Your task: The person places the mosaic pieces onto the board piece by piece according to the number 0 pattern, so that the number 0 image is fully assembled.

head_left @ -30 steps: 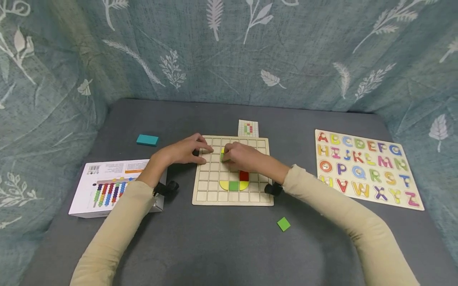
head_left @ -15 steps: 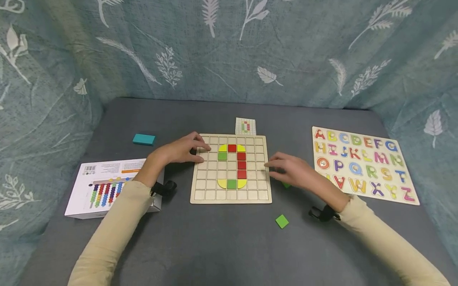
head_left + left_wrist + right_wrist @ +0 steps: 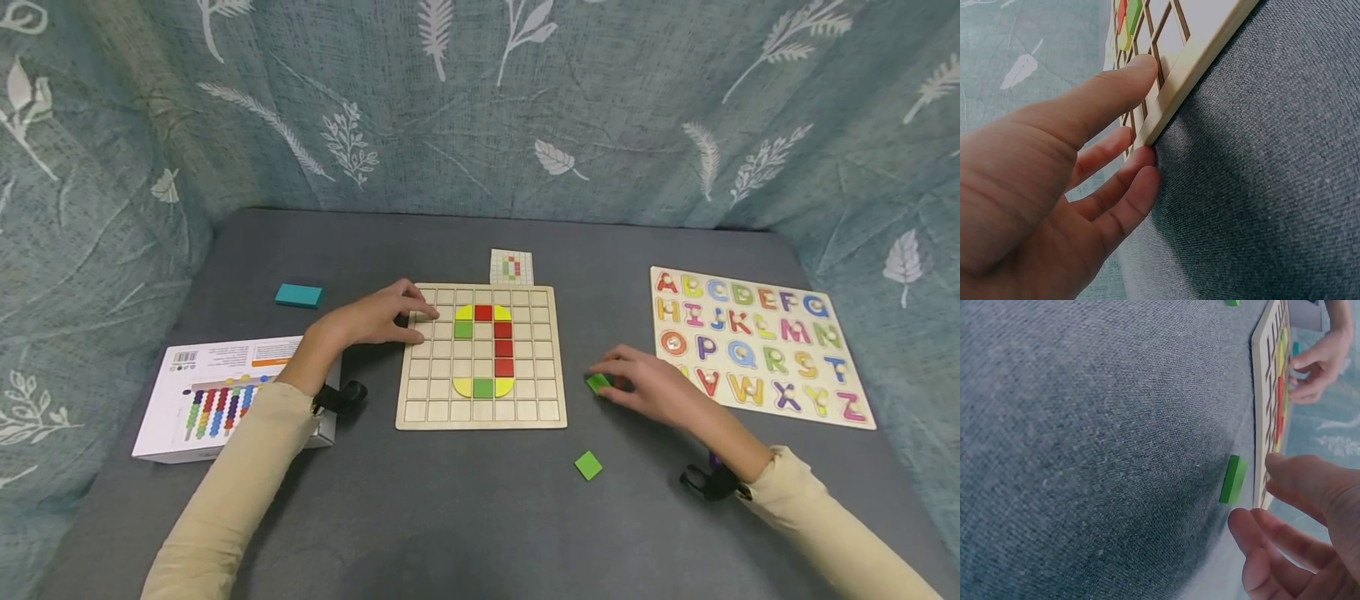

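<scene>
Grey worktop (image 3: 465, 508): right hand (image 3: 654, 390), fingers loose and empty, just right of green tile (image 3: 597, 382); left hand (image 3: 375, 318) flat, steadying grid board (image 3: 480, 414).

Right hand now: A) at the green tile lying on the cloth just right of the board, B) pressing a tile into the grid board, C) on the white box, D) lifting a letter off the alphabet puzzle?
A: the right hand reaches the green tile on the grey cloth beside the grid board; the right wrist view shows the fingers not yet closed on it.
</scene>
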The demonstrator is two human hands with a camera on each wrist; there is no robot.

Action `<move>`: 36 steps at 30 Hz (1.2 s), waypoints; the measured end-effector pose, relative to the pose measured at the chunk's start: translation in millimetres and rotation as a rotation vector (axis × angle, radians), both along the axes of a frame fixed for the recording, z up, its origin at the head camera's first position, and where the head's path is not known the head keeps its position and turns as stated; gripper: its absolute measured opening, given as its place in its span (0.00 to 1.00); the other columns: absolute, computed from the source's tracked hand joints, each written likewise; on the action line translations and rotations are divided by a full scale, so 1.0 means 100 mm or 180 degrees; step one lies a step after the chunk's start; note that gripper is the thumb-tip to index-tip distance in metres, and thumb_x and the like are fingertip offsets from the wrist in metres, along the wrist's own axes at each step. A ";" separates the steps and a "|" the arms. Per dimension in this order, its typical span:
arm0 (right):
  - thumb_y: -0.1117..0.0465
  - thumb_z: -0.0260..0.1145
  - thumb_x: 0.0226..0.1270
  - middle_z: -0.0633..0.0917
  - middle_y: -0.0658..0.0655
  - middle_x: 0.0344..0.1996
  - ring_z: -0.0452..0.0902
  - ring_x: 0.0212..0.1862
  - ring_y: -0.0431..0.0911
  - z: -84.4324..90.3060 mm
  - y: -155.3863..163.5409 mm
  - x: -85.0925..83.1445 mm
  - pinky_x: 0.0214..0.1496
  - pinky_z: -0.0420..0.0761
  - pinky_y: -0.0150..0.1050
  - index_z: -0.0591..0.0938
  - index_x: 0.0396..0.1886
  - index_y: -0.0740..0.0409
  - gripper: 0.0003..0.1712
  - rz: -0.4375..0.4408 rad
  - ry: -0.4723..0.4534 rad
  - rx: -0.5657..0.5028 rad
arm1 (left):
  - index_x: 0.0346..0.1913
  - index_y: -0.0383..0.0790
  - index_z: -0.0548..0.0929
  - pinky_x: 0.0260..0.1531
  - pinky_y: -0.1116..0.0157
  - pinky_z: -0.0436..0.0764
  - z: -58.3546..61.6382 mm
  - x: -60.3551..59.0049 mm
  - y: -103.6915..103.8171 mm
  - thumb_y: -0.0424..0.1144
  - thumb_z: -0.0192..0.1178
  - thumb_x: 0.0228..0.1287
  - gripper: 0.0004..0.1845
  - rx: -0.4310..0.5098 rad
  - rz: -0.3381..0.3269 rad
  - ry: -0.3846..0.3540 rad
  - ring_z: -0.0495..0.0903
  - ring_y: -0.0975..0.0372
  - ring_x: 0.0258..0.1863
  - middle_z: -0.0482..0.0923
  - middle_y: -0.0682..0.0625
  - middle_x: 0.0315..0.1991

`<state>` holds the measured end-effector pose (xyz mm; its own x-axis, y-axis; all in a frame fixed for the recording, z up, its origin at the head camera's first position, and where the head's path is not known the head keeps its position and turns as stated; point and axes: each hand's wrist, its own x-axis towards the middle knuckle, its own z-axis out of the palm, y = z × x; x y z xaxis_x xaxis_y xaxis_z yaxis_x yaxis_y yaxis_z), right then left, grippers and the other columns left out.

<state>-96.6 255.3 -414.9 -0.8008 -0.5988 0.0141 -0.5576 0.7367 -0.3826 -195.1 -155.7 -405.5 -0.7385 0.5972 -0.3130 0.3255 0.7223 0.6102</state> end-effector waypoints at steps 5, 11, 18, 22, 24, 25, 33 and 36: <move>0.61 0.71 0.61 0.82 0.54 0.44 0.76 0.37 0.40 -0.01 0.02 0.02 0.36 0.76 0.35 0.85 0.51 0.56 0.18 -0.0018 -0.0042 -0.0006 | 0.64 0.41 0.77 0.55 0.50 0.73 0.00 0.01 0.00 0.39 0.66 0.63 0.25 0.0011 0.0012 0.0012 0.70 0.48 0.55 0.64 0.41 0.59; 0.59 0.71 0.61 0.82 0.55 0.46 0.78 0.39 0.41 -0.03 0.04 0.07 0.38 0.78 0.37 0.83 0.55 0.57 0.21 -0.0058 -0.0088 0.0149 | 0.64 0.41 0.77 0.53 0.52 0.74 -0.01 0.02 0.00 0.39 0.65 0.63 0.25 0.0012 -0.0018 -0.0013 0.70 0.49 0.54 0.64 0.41 0.59; 0.57 0.72 0.60 0.83 0.55 0.49 0.78 0.38 0.40 -0.01 0.03 0.06 0.36 0.78 0.36 0.80 0.59 0.56 0.27 -0.0070 -0.0057 0.0207 | 0.63 0.42 0.77 0.54 0.52 0.73 0.00 0.00 0.00 0.39 0.65 0.63 0.25 0.0042 -0.0004 -0.0034 0.69 0.50 0.54 0.64 0.42 0.59; 0.55 0.73 0.59 0.82 0.55 0.50 0.79 0.39 0.41 -0.01 0.03 0.05 0.38 0.78 0.38 0.79 0.60 0.56 0.29 -0.0015 -0.0001 0.0321 | 0.64 0.41 0.77 0.53 0.51 0.73 0.00 -0.01 -0.01 0.38 0.65 0.64 0.25 0.0038 -0.0026 -0.0047 0.69 0.50 0.54 0.64 0.41 0.59; 0.55 0.73 0.59 0.82 0.56 0.50 0.79 0.40 0.42 -0.01 0.02 0.04 0.39 0.79 0.39 0.79 0.61 0.56 0.30 0.0029 0.0028 0.0365 | 0.64 0.41 0.77 0.53 0.51 0.73 0.00 -0.02 -0.01 0.38 0.65 0.64 0.25 0.0039 -0.0023 -0.0050 0.69 0.50 0.54 0.63 0.41 0.59; 0.55 0.73 0.59 0.81 0.56 0.50 0.79 0.41 0.43 -0.02 0.01 0.04 0.39 0.79 0.40 0.79 0.61 0.56 0.30 0.0050 0.0044 0.0385 | 0.64 0.41 0.77 0.53 0.51 0.73 0.00 -0.01 -0.01 0.38 0.65 0.64 0.25 0.0035 -0.0020 -0.0048 0.69 0.50 0.54 0.63 0.42 0.59; 0.55 0.73 0.59 0.79 0.56 0.47 0.78 0.40 0.44 -0.05 -0.04 0.03 0.39 0.78 0.41 0.81 0.58 0.53 0.26 0.0148 0.0113 0.0454 | 0.63 0.41 0.77 0.53 0.52 0.73 0.00 -0.01 -0.01 0.38 0.65 0.63 0.25 0.0033 -0.0011 0.0001 0.70 0.50 0.54 0.64 0.42 0.59; 0.56 0.73 0.58 0.78 0.57 0.47 0.78 0.39 0.45 -0.05 -0.05 0.02 0.38 0.78 0.41 0.81 0.57 0.52 0.26 0.0198 0.0160 0.0450 | 0.63 0.42 0.77 0.53 0.52 0.73 -0.01 -0.01 -0.01 0.38 0.65 0.63 0.25 0.0031 -0.0018 0.0010 0.70 0.50 0.53 0.64 0.42 0.58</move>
